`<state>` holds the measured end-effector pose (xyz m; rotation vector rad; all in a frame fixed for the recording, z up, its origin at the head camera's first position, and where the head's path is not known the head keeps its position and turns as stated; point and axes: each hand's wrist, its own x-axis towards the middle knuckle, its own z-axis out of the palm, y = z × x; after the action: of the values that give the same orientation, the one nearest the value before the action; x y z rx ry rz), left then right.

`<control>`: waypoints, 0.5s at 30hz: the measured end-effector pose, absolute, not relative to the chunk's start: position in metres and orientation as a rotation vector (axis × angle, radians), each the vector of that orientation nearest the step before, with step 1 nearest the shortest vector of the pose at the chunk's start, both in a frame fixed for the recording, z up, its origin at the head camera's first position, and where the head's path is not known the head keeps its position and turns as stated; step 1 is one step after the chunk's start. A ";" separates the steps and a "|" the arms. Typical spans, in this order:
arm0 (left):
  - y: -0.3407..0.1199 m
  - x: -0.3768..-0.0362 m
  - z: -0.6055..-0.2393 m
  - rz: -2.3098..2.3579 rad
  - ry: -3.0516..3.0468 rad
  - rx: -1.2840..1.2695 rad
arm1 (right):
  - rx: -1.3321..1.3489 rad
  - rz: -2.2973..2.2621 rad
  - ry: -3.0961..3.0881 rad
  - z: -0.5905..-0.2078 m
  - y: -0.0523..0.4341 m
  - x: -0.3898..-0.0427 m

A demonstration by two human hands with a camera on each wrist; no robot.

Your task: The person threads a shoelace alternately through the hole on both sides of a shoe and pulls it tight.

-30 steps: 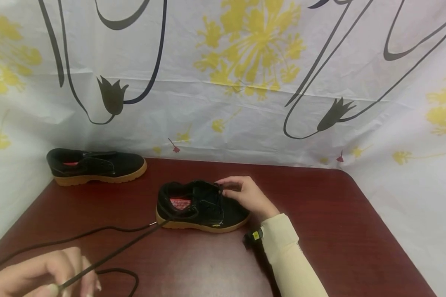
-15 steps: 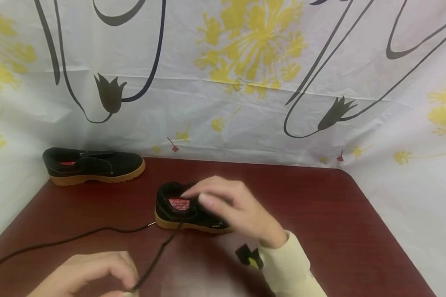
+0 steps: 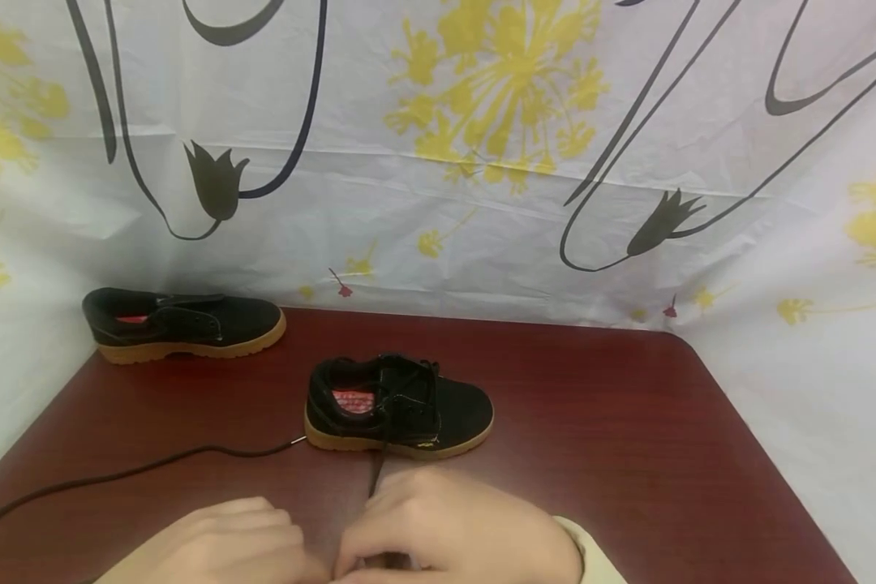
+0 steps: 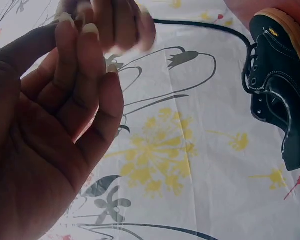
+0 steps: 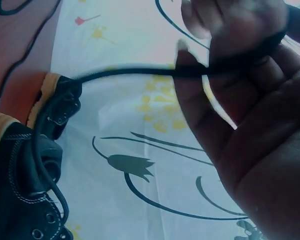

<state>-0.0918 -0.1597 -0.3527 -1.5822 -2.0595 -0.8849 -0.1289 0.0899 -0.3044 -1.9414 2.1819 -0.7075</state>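
Right hand (image 3: 456, 527) now pulled back off near shoe (image 3: 397, 405), meeting left hand (image 3: 222, 543) at table (image 3: 628, 422) front edge. Am pinching lace (image 5: 135, 72) in right fingers; left fingers loosely curled, grip unclear. Second shoe (image 3: 182, 324) sitting far left.

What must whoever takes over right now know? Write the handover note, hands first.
Right hand: pinches the black lace at the table's front edge.
Left hand: open beside it, holding nothing.
The lace runs up into the near black shoe; its other end trails off left. The second black shoe stands back left.
Done: the lace sits in the near shoe's eyelets.
Left: probably finishing the lacing; no knot shows.
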 end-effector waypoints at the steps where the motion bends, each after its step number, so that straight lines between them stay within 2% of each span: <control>1: -0.160 -0.094 -0.353 -0.876 -2.043 -1.595 | -1.931 -0.693 2.196 -0.305 0.091 -0.126; 6: -0.156 -0.099 -0.346 -0.881 -2.078 -1.657 | -1.854 -0.718 2.273 -0.308 0.099 -0.110; 11: -0.152 -0.110 -0.336 -1.103 -2.191 -1.682 | -1.766 -0.866 2.304 -0.307 0.109 -0.099; 15: -0.147 -0.124 -0.336 -1.099 -2.355 -1.386 | -1.718 -0.935 2.309 -0.313 0.119 -0.097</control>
<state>-0.1237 -0.1474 -0.3355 -1.3859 -2.3554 -1.0986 -0.0969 0.1194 -0.3128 -1.7175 2.3090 -0.9346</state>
